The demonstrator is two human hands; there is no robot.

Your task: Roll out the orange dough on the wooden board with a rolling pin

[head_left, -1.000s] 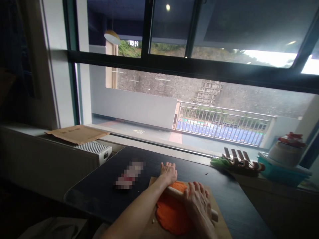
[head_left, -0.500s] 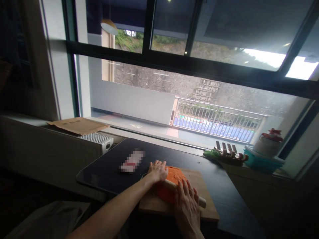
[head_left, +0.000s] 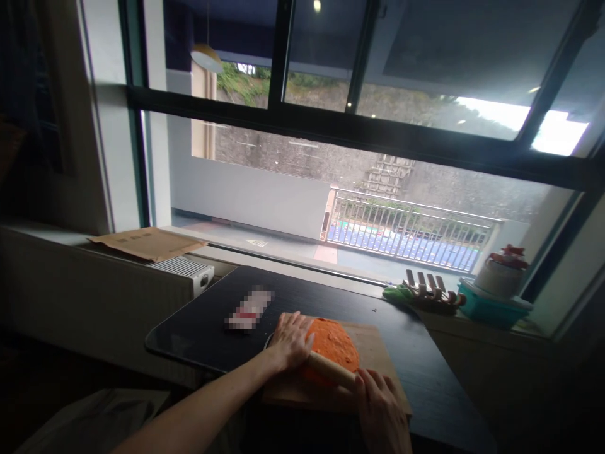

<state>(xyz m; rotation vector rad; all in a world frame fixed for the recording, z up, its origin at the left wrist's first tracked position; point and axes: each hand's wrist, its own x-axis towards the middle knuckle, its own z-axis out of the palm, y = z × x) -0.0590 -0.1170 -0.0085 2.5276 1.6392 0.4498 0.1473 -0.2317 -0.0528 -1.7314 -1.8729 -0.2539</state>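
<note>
A light wooden rolling pin lies slantwise across a flat sheet of orange dough with a bumpy surface. Beneath them is a wooden board on the dark table. My left hand lies over the pin's left end, fingers pointing forward across the dough's left side, hiding that end. Curled over the pin's right end is my right hand, near the board's right front corner. The pin touches the near part of the dough, and the hands hide some of its edges.
A blurred pale packet lies on the black table to the left. On the sill stand a teal box with a white container on it, a dark rack and something green. A brown envelope lies at left.
The rolling pin has come nearer to me, uncovering more dough. My right hand has shifted right and towards me, from lying flat to curling round the pin's end. My left hand has come slightly nearer.
</note>
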